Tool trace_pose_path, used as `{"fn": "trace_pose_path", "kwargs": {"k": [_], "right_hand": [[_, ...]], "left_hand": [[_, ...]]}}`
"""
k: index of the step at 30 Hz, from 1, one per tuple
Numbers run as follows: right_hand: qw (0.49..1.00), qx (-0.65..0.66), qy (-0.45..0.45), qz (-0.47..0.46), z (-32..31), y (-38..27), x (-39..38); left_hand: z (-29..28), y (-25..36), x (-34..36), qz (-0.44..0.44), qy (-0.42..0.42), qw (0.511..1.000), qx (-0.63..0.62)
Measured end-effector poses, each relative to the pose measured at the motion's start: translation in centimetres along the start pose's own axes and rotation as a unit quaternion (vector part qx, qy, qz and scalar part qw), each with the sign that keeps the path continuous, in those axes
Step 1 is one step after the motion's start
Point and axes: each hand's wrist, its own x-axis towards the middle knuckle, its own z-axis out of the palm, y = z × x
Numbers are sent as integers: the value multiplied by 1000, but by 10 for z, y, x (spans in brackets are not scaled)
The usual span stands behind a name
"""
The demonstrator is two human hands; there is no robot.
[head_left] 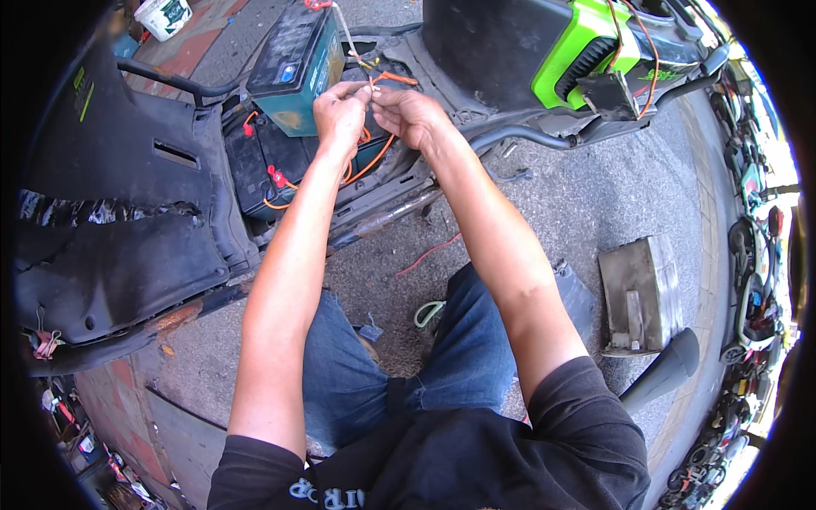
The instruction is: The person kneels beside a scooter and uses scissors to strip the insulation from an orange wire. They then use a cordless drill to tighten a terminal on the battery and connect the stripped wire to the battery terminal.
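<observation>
The left hand (340,117) and right hand (410,116) meet, thumb and fingertips of each grip pinching thin wire (371,82); which strand each has cannot be told. An orange lead (398,78) lies just off at two o'clock. Outward, a teal-sided battery (293,102) stands toward nine o'clock, a lower battery (245,161) with red terminal caps (277,177) at eight, a green panel (561,51) near three, and a metal box (637,293) on the ground at four.
</observation>
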Motion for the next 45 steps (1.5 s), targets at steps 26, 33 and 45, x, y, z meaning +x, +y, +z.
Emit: {"fn": "trace_pose_path", "kwargs": {"k": [26,33,45], "right_hand": [[404,-621,-39,-670,-25,-22,-7],[881,-409,-64,-229,-20,-36,-28],[974,-149,-129,109,-21,-39,7]], "left_hand": [[15,2,17,-85,19,996,23],[13,-2,11,-59,10,997,51],[11,-4,11,-5,-1,995,104]]}}
